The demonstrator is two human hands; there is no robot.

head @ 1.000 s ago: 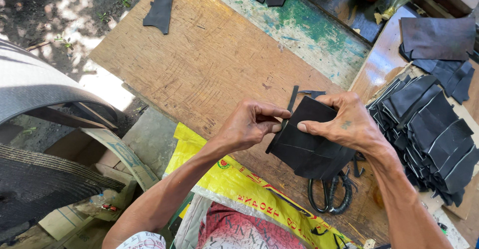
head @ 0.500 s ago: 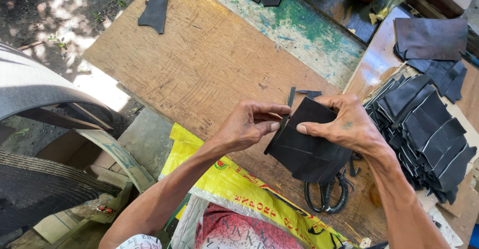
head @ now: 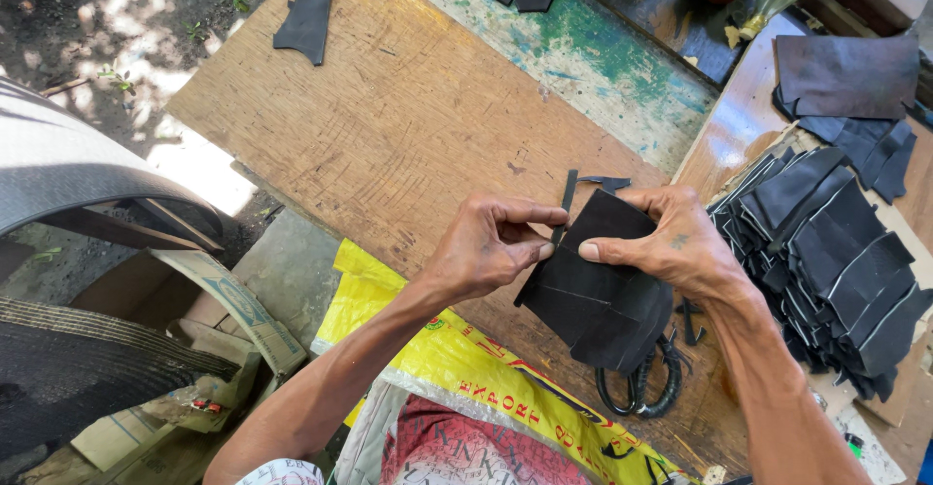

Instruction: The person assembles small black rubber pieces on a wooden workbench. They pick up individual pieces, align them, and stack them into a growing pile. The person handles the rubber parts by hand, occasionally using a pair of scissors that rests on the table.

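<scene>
Left hand point(head: 486, 247) pinching narrow strip point(head: 567, 198) off black rubber sheet point(head: 598, 286) | right hand point(head: 671, 242) gripping sheet | cut pieces stack point(head: 826, 261) right of sheet | strip partly detached, lower end attached.

Scratched wooden board point(head: 389, 125) w/ black strip point(head: 309, 9), scissors point(head: 641, 388), stack of black pcs point(head: 836, 271) on it.

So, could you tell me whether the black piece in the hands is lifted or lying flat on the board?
Lifted: both hands, left hand and right hand, pinch the black piece above the wooden board.
</scene>
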